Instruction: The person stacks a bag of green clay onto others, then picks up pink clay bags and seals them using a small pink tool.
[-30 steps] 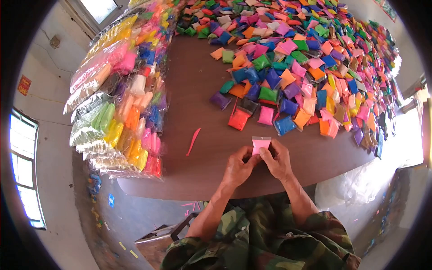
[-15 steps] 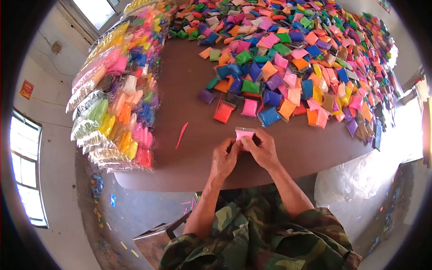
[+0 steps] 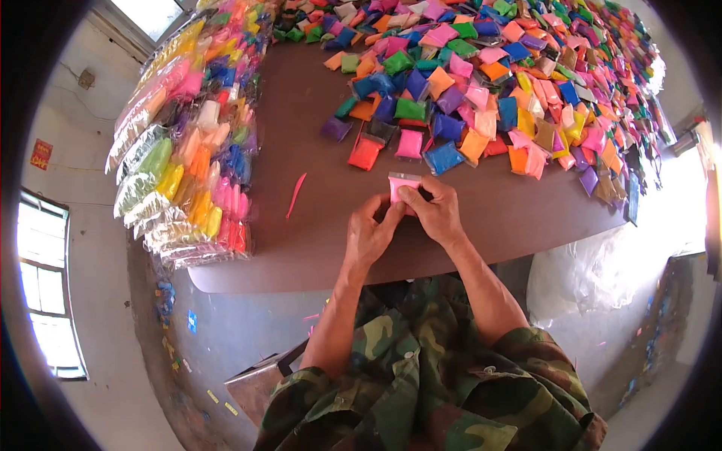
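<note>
A small clear packet of pink clay-like stuff (image 3: pixel 404 183) is pinched between my two hands over the near part of the brown table (image 3: pixel 301 252). My right hand (image 3: pixel 435 209) is closed on it, thumb pressed on its face. On its left side, my left hand (image 3: pixel 374 223) grips the lower edge with thumb and fingers. A magenta packet (image 3: pixel 410 143) and a red packet (image 3: pixel 365 153) lie just beyond my hands, beside a blue packet (image 3: pixel 444 158). Left of my hands rests a thin pink-red strip (image 3: pixel 296 195).
A large heap of coloured packets (image 3: pixel 481 94) covers the table's far and right side. Stacked clear bags of coloured pieces (image 3: pixel 188 173) line the left edge. White plastic sheeting (image 3: pixel 575 282) hangs at the right, and a box (image 3: pixel 263 383) stands below the table's front edge.
The view has tilted, so the table and heap sit higher in the picture. Both hands still hold the pink packet, and the right fingers have shifted slightly on it.
</note>
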Available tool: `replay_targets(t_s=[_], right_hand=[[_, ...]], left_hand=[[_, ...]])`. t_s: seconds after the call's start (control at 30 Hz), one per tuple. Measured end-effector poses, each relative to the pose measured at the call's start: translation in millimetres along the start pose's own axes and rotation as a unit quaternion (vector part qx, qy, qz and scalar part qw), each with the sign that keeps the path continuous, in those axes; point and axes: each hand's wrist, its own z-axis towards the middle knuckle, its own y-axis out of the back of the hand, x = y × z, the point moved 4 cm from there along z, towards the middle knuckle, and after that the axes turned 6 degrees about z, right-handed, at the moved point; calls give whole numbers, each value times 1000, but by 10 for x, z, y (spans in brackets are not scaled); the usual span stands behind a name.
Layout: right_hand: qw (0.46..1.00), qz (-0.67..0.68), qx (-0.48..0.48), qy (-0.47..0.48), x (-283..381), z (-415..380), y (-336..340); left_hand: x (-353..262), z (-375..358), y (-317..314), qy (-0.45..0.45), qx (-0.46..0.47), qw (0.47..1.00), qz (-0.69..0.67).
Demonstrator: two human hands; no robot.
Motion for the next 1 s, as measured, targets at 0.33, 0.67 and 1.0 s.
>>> replay_targets(t_s=[0.33, 0.67, 1.0], right_hand=[[996, 48, 37, -65, 88, -28, -18], [999, 1, 38, -24, 94, -42, 0], [996, 2, 66, -58, 264, -44, -94]], left_hand=[[31, 14, 18, 62, -2, 998, -2], [20, 86, 55, 26, -3, 996, -86], [171, 35, 45, 35, -97, 994, -26]])
